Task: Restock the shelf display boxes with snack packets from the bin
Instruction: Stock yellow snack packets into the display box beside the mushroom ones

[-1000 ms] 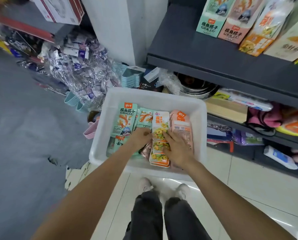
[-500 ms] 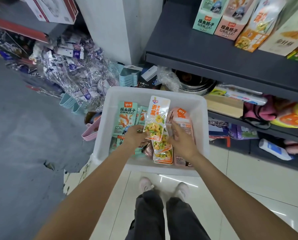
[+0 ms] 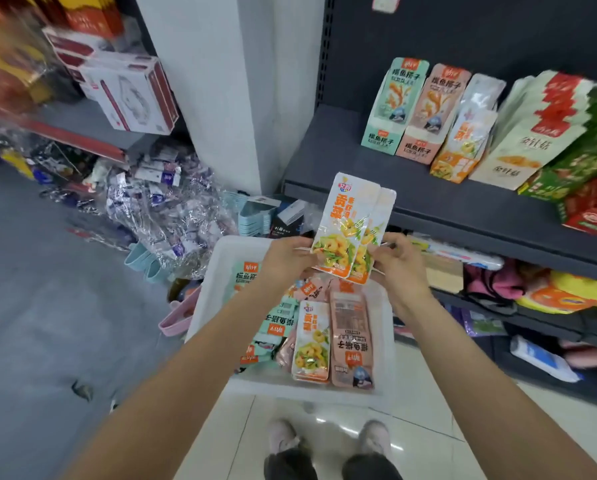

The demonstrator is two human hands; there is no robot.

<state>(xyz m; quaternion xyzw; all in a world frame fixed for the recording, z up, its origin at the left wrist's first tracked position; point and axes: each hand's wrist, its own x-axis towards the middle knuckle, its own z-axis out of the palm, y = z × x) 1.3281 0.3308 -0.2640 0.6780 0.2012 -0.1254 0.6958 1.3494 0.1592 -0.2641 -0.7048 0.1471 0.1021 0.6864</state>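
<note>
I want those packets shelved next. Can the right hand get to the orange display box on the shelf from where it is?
Probably yes. The right hand, gripping the yellow packets with the left hand, sits below the orange display box, and nothing stands between them.

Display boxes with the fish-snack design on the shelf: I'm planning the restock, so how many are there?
2, side by side: the teal display box at the row's left end, the pink display box just right of it. Other designs follow.

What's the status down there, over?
Both hands, left hand and right hand, holding the yellow packets above the white bin. Matching orange display box on shelf, nothing in the way.
</note>
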